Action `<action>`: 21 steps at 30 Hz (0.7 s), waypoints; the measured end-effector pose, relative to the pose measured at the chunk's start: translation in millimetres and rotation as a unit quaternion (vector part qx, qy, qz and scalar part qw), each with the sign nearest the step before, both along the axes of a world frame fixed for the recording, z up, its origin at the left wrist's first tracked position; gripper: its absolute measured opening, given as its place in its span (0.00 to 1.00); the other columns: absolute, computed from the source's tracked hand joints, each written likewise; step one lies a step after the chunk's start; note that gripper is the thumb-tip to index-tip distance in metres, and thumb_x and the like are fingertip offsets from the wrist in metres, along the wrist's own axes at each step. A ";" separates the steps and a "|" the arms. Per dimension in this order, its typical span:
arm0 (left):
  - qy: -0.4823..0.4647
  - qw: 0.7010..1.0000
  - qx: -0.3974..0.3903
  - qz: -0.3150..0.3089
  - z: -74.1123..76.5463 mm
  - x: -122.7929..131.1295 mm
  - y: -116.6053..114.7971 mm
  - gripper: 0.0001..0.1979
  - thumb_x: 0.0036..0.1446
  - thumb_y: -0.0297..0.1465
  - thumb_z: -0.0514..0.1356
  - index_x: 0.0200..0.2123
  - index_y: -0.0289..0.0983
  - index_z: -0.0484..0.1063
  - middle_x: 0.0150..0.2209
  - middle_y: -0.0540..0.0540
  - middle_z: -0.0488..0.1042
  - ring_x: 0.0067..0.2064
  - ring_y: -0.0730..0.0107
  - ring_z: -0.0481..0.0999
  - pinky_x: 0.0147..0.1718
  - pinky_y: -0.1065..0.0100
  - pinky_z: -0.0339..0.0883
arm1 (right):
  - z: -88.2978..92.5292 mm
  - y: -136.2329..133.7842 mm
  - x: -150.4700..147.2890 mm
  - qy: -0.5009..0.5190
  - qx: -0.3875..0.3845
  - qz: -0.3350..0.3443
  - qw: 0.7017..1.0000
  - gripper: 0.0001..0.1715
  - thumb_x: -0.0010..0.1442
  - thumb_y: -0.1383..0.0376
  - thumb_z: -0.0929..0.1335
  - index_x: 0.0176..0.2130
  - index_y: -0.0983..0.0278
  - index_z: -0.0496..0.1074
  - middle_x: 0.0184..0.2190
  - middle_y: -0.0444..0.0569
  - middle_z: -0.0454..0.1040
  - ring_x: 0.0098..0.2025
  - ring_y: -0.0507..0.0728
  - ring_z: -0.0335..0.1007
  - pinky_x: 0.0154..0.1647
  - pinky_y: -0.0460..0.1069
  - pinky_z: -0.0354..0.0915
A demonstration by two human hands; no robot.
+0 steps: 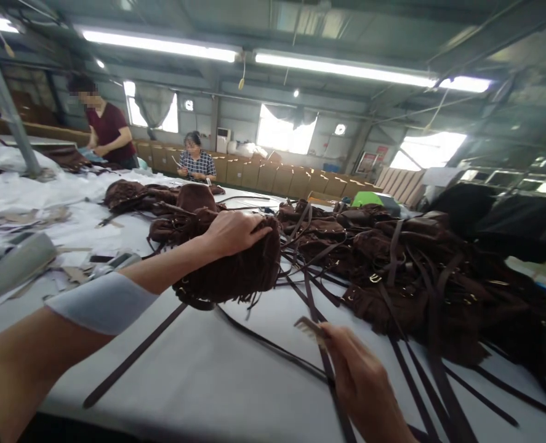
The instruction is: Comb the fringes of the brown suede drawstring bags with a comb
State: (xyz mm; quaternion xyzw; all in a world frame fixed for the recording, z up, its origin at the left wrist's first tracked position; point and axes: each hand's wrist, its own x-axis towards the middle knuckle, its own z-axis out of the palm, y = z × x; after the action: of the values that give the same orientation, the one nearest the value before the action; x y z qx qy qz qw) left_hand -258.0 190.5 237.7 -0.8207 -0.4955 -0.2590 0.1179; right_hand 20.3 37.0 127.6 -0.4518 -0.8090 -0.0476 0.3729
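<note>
My left hand (236, 232) grips the top of a dark brown fringed bag (236, 274), its fingers closed over the upper edge. The bag is held up over the white table, fringe hanging down at its lower side. Long brown straps (136, 354) trail from around it across the table. Lower right, my right hand (358, 375) is closed round a brown comb (310, 329), teeth pointing down and left. The comb is apart from the bag, above a strap. My right palm and the far side of the bag are hidden.
A big heap of brown bags (393, 258) with loose straps and metal buckles covers the right side. More brown bags (134, 197) lie behind my left hand. White wrapping (18, 203) and scraps spread at left. Two people (111, 132) work beyond the table (199, 375).
</note>
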 end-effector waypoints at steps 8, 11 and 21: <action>0.020 0.998 -0.033 -0.043 13.3 28.6 -33.8 0.25 0.64 0.48 0.48 0.35 0.35 0.75 0.31 0.40 0.76 0.33 0.56 0.76 0.30 0.64 0.63 | 65.2 35.6 -77.7 -0.120 0.164 0.024 0.979 0.15 0.66 0.72 0.59 0.46 0.65 0.70 0.31 0.49 0.71 0.34 0.58 0.64 0.38 0.52 0.61; -0.070 0.992 -0.088 -0.052 10.9 27.1 -27.4 0.25 0.63 0.48 0.51 0.28 0.34 0.74 0.25 0.43 0.73 0.30 0.61 0.74 0.28 0.67 0.60 | 40.5 37.2 -92.1 -0.127 0.107 0.029 0.986 0.17 0.63 0.75 0.58 0.46 0.67 0.69 0.29 0.49 0.71 0.32 0.58 0.64 0.35 0.52 0.60; -0.114 0.984 -0.135 0.016 -18.5 17.8 2.6 0.24 0.63 0.47 0.50 0.31 0.35 0.77 0.32 0.37 0.78 0.37 0.55 0.78 0.34 0.63 0.67 | -25.1 -2.0 -86.2 -0.131 0.001 0.156 0.979 0.21 0.55 0.77 0.61 0.46 0.60 0.67 0.27 0.44 0.75 0.30 0.55 0.71 0.32 0.47 0.63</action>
State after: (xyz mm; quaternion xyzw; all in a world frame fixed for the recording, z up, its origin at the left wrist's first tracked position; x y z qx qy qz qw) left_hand -240.3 193.2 219.2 -0.7860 -0.5493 -0.2797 -0.0469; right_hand -66.0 35.0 102.5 -0.3097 -0.9113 -0.0478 0.2672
